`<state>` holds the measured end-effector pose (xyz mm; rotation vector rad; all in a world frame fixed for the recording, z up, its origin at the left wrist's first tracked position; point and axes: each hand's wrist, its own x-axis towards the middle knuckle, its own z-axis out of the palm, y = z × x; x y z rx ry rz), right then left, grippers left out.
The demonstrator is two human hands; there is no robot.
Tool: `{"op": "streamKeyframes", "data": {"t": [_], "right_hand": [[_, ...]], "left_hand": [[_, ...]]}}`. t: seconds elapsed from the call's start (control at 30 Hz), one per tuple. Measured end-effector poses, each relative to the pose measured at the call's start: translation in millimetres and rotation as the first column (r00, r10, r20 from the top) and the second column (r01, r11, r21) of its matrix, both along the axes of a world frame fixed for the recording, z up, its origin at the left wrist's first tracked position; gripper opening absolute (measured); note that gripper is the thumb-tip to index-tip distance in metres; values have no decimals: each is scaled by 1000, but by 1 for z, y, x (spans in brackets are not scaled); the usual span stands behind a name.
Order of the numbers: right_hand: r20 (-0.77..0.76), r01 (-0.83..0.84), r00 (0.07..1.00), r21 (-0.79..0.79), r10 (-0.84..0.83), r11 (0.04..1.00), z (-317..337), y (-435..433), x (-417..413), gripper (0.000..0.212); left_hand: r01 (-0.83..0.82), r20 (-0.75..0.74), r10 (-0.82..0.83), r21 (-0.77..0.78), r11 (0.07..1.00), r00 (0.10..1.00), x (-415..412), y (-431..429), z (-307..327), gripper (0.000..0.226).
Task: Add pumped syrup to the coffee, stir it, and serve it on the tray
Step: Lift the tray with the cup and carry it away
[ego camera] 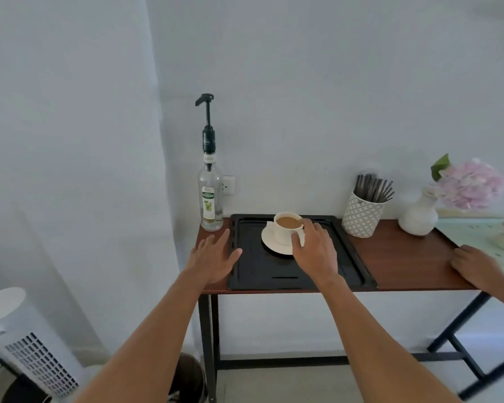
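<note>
A white cup of milky coffee stands on a white saucer on the black tray. My right hand is at the cup's right side, thumb and fingers around its handle area. My left hand hovers open, fingers spread, over the tray's left edge. A clear syrup bottle with a tall black pump stands at the table's back left corner, apart from both hands.
A patterned holder full of dark stirrers stands right of the tray. A white vase with pink flowers sits further right. Another person's hand rests on the wooden table. A white fan stands on the floor at left.
</note>
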<state>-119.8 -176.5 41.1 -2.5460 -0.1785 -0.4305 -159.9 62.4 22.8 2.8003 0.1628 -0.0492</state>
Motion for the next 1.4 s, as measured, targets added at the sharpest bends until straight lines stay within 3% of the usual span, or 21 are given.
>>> {"op": "streamKeyframes", "data": {"t": [0.27,0.53,0.9,1.4], "right_hand": [[-135,153,977,-93,-165,984,-41,-82,68,43],[-263,149,939,-275,-224,950,-80,-131,111,49],[-217,80,965,-293,-148,953,-103,-146,139,54],[-257,14,964,-189,-63,982,-97,-151,144,52]], "left_hand": [[-137,-39,137,15,990,990,62,-26,-37,69],[-168,-30,167,-40,985,985,93,-33,-65,67],[-338,77,330,141,931,941,103,-56,-77,54],[-389,213,386,-33,921,898,91,-57,-82,50]]}}
